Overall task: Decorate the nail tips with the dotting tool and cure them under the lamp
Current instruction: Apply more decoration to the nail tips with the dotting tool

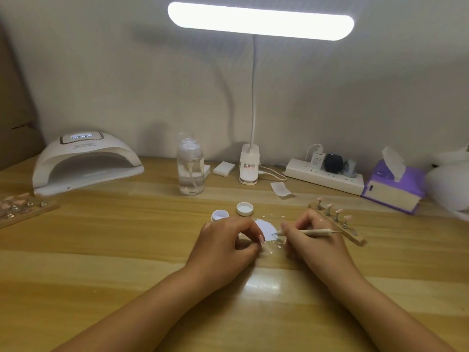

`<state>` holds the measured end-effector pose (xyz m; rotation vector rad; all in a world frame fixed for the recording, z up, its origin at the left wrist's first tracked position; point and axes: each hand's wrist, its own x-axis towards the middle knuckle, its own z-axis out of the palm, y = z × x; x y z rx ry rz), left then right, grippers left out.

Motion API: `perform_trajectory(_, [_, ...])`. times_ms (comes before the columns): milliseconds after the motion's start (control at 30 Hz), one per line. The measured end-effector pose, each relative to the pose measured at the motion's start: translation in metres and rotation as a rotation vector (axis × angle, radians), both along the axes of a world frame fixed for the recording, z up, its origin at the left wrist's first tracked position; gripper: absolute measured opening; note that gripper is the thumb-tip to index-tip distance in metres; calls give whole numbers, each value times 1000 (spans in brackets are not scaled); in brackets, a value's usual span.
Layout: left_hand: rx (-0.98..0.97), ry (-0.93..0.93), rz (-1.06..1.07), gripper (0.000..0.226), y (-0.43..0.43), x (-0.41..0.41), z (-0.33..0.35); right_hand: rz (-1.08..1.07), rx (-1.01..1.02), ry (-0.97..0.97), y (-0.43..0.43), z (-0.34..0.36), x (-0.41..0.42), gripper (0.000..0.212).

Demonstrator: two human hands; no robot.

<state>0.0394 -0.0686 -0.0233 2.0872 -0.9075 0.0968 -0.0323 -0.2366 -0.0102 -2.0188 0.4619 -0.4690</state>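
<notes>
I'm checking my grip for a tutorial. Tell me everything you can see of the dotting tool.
The dotting tool is a slim stick with a pale, wood-like handle and a thin metal tip at each end. It lies nearly level, pinched near its front by the right hand. Its front tip points left toward a white patch; its rear tip ends over the wooden nail stand.

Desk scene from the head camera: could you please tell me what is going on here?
A person is doing nail art at a wooden desk. The right hand holds the dotting tool like a pen, its tip on a white patch, seemingly picking up paint. The left hand rests with curled fingers at the patch's edge; whether it grips anything is unclear. An open jar and its lid sit just behind. The nail tips wait on a stand to the right; the curing lamp stands far left.
</notes>
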Motion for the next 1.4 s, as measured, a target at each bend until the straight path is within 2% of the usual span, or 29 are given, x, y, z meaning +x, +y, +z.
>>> perform_trajectory(167, [21,-2,11,18,0,0,0,10,24,-68,4,3,-4,27])
perform_trajectory(267, [31,-11,15,16,1,0,1,13,237,-202,4,8,-7,24])
perform_trajectory(333, [36,-23,5,16,1,0,1,62,386,-225,8,10,-9,25])
perform_trajectory(467, [44,-43,-26,16,1,0,2,91,508,-218,17,5,-8,24])
perform_trajectory(667, [34,-17,-36,17,2,2,0,79,452,-205,18,2,-7,27])
perform_trajectory(833, [27,-21,-30,17,2,2,0,110,397,-181,21,2,-6,21])
perform_trajectory(1033, [24,-37,-29,17,2,1,1,119,381,-169,21,1,-5,32])
perform_trajectory(1233, [20,-42,-30,19,2,1,1,126,368,-166,20,0,-5,18])
perform_trajectory(1400, [26,-49,-24,18,2,1,0,125,374,-167,20,1,-6,20])
